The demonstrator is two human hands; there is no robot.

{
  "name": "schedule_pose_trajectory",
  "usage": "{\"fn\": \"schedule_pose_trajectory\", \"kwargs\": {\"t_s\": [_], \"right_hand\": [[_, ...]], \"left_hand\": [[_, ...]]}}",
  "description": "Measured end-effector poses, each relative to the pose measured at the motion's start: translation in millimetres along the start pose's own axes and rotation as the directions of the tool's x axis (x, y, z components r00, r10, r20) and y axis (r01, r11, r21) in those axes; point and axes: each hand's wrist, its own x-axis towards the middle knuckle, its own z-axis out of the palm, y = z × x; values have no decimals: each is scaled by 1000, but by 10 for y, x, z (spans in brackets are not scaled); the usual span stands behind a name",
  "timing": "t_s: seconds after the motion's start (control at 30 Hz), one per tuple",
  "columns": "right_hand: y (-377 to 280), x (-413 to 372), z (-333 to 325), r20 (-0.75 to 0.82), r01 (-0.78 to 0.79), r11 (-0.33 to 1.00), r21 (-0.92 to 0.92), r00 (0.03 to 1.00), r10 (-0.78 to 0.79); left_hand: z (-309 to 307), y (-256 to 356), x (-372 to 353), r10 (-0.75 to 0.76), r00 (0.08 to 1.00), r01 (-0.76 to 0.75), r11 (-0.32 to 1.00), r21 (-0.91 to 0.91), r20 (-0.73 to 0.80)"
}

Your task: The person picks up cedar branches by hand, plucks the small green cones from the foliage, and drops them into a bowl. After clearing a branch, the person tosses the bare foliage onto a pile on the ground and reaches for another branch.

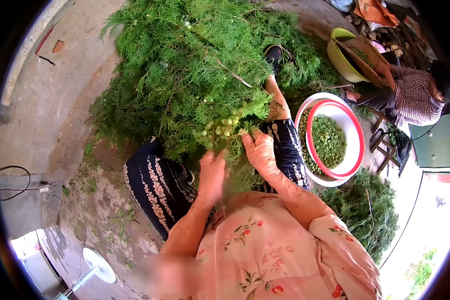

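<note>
Head view: my left hand (212, 175) is motion-blurred against the cone-bearing sprig (224, 127), so I cannot tell its grip. My right hand (259, 150) pinches the sprig's base, above my lap. Foliage hides its stem. The branch pile (185, 60) covers a concrete yard floor (60, 100). A red-rimmed basin (354, 125) of green cones sits to the right.

Pale pink short-sleeved top (265, 250) printed with small red flowers and green leaves, loose sleeve (345, 235) ending near the elbow, dark navy trousers (157, 185) with cream patterned bands running down the legs, black shoe (273, 52), left hand (212, 175) and right hand (260, 150) bare.
</note>
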Motion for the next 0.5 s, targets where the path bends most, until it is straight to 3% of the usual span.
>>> {"fn": "schedule_pose_trajectory", "kwargs": {"t_s": [0.17, 0.3, 0.33, 0.5], "right_hand": [[94, 73, -12, -20, 0, 993, -119, 1000, -2], [275, 174, 55, -129, 87, 993, -79, 987, -96], [270, 225, -16, -100, 38, 972, -231, 993, -63], [354, 229, 28, -83, 0, 971, -240, 996, -21]], "left_hand": [[134, -30, -4, 22, 1000, -23, 998, 56, 14], [209, -63, 22, 15, 1000, -15, 1000, 8, 9], [212, -74, 13, 1, 1000, -1, 1000, 19, 2], [233, -120, 38, 3, 999, -2, 1000, 26, -46]]}}
